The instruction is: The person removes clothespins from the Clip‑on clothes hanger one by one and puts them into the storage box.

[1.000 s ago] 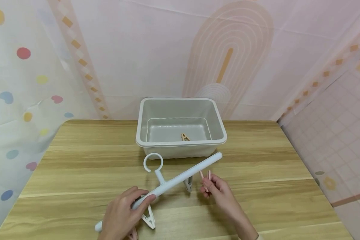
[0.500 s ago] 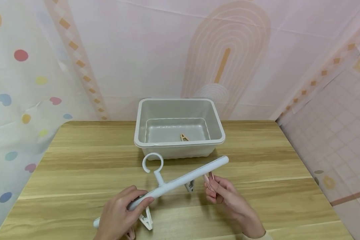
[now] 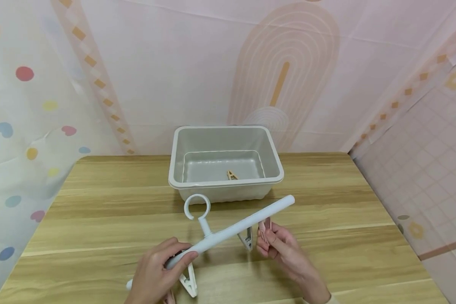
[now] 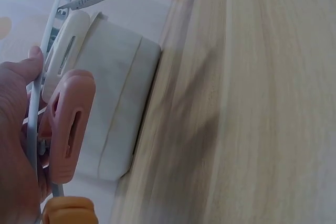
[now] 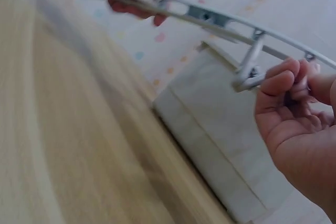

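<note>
A pale blue plastic hanger (image 3: 232, 231) with an open ring hook is held tilted over the table, its right end higher in the head view. My left hand (image 3: 156, 268) grips its bar left of the hook. At the right part of the bar, my right hand (image 3: 290, 257) pinches a pink clip (image 3: 265, 232), whose tips meet the bar's underside. Beside it a grey clip (image 3: 247, 239) hangs from the bar. Near my left hand hang a white clip (image 4: 67, 51), another pink clip (image 4: 72, 124) and an orange clip (image 4: 69, 212). My right fingers hide the pinched clip in the right wrist view.
A grey plastic bin (image 3: 228, 192) stands at the back of the wooden table (image 3: 110, 202), just beyond the hanger. Inside it lies a tan clip (image 3: 232, 175). A patterned cloth (image 3: 182, 76) hangs behind the table and along both sides.
My right hand has brought the pink clip up to the bar's underside, shifting slightly right. The bar's right end has moved a little to the right. My left hand keeps its grip.
</note>
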Demonstrator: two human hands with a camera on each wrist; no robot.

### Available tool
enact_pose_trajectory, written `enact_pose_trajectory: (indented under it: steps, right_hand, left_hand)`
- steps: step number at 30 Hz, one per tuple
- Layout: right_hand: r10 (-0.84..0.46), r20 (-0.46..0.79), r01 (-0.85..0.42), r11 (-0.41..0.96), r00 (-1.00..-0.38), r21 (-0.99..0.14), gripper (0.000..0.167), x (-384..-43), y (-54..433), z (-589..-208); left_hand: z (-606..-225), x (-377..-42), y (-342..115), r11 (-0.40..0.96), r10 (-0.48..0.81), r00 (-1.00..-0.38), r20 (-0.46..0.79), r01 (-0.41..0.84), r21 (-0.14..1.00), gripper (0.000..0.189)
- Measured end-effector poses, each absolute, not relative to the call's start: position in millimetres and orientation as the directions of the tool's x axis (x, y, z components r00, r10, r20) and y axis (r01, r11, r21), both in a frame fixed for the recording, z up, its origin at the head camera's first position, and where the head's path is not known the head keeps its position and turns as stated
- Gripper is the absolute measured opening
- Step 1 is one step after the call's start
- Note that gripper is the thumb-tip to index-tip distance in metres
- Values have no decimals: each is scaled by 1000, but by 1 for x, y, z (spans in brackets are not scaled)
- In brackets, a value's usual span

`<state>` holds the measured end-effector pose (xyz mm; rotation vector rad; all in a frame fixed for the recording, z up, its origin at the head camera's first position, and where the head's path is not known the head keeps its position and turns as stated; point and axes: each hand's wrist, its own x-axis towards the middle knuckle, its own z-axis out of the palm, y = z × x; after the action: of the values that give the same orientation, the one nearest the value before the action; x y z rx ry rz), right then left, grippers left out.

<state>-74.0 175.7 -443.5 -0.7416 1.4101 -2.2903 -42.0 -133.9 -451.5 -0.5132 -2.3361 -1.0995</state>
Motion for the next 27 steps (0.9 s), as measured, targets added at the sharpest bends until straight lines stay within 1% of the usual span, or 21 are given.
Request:
enact_pose_trajectory:
  steps: [3,6,8,11,15,17,19,23,27]
  right_hand:
    - [-470,280,-66,-421,-837,-905,24,-73,170,-446]
    - [-383,299,-160,-355,-874,-921,18,-72,165,-448]
    - [-317,305,-221,-274,-898,-936,15,-71,163,-448]
    - [-206,295,-278,-109,-933,-955,14,-68,159,-448]
    - [-65,280,-285,91,-958,-954,12,-65,156,-446]
    - [-22,307,-306,180,-951,-935,6,-64,156,-445]
    - [-10,348,-339,255,-937,-906,3,-64,157,-445]
    - [-33,473,-442,414,-881,-795,10,-66,161,-446]
    - [-74,557,-511,511,-827,-691,14,-69,165,-447]
  left_hand:
    - [-450,-42,-133,598,120,-809,575,521,609,22]
    - [-449,-42,-131,601,123,-814,568,516,610,21]
    - [-448,-41,-131,601,125,-817,563,514,612,21]
    - [-447,-41,-131,601,127,-818,561,513,613,22]
    - [-446,-39,-132,615,130,-823,553,504,606,22]
    - [-446,-38,-132,629,128,-830,542,491,603,21]
    - [-445,-38,-133,644,125,-837,533,477,598,20]
    - [-445,-37,-135,682,118,-848,517,447,579,17]
    - [-445,-37,-137,716,114,-855,506,423,555,14]
